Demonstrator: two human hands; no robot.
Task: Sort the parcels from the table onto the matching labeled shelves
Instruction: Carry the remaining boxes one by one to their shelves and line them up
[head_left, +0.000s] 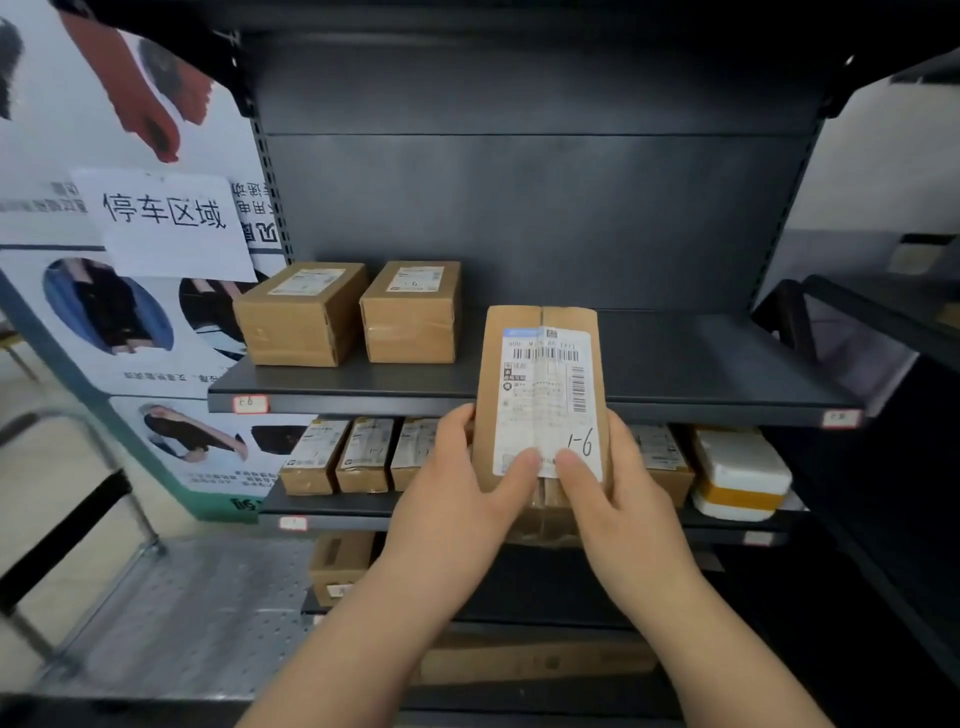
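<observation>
Head view: a brown cardboard parcel (540, 364) stands upright at the centre, held in the air in front of the upper shelf (701, 374). Its long axis runs from 12 to 6 o'clock and its labelled face is turned to the camera. The top end overlaps the shelf board, and the bottom end hangs before the lower shelf (332, 506).

The left hand (457, 488) grips the parcel's 9 o'clock edge, and its fingers (460, 421) curl round that edge with the thumb pressed on the label. The right hand (618, 499) grips the 3 o'clock edge the same way, its thumb beside the other.

The white shipping label (545, 395) carries barcodes at its top and right side. The small print is too blurred to read. At 5 o'clock on it is a handwritten "1-" followed by a 6 or a 9; I cannot tell which.

A red-edged tag (250, 404) on the shelf's front edge looks like "1-6". Two labelled cardboard boxes (301, 322) sit on that shelf at 10 o'clock. A paper sign (166, 218) at 9 o'clock reads "停车区域".
</observation>
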